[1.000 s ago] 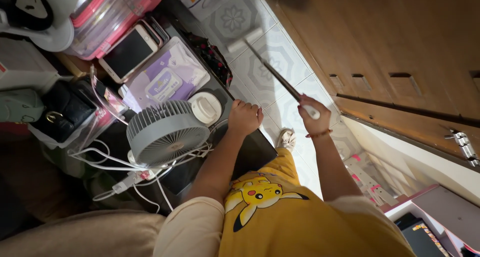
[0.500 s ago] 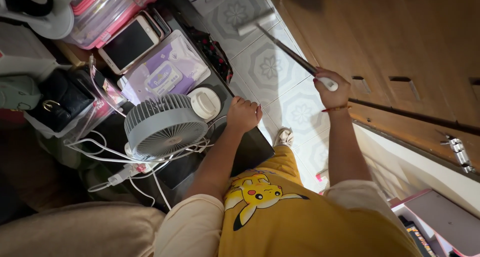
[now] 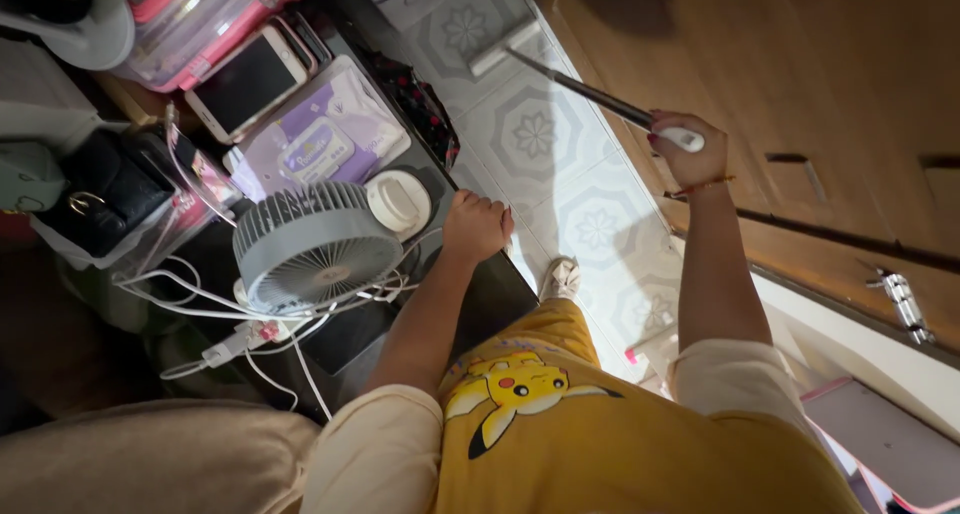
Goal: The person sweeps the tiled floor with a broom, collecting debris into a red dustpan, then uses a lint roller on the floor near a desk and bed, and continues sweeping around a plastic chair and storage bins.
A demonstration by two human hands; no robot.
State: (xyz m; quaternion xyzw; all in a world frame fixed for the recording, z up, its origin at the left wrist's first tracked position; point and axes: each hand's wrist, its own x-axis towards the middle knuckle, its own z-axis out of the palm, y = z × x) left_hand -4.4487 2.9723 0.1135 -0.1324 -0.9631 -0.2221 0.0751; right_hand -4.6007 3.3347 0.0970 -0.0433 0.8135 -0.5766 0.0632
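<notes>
My right hand (image 3: 688,150) is closed around the white end of a long dark mop handle (image 3: 590,92). The handle slants away to a pale mop head (image 3: 505,50) on the patterned floor tiles (image 3: 560,164), close to the wooden cabinet. My left hand (image 3: 476,226) rests with curled fingers on the edge of a black table (image 3: 500,289), holding nothing. It sits beside a round white lid (image 3: 398,202) and a small grey desk fan (image 3: 312,246). One foot in a light slipper (image 3: 560,274) shows below.
The table is crowded: a phone (image 3: 246,82), a purple wipes pack (image 3: 320,139), a pink-lidded plastic box (image 3: 205,19), a black bag (image 3: 100,189) and white cables with a power strip (image 3: 235,339). Wooden cabinet doors (image 3: 800,84) line the right side.
My right hand has pushed the mop handle forward and to the right, away from my body, and the mop head has slid farther along the tiles. My left hand stays on the table edge.
</notes>
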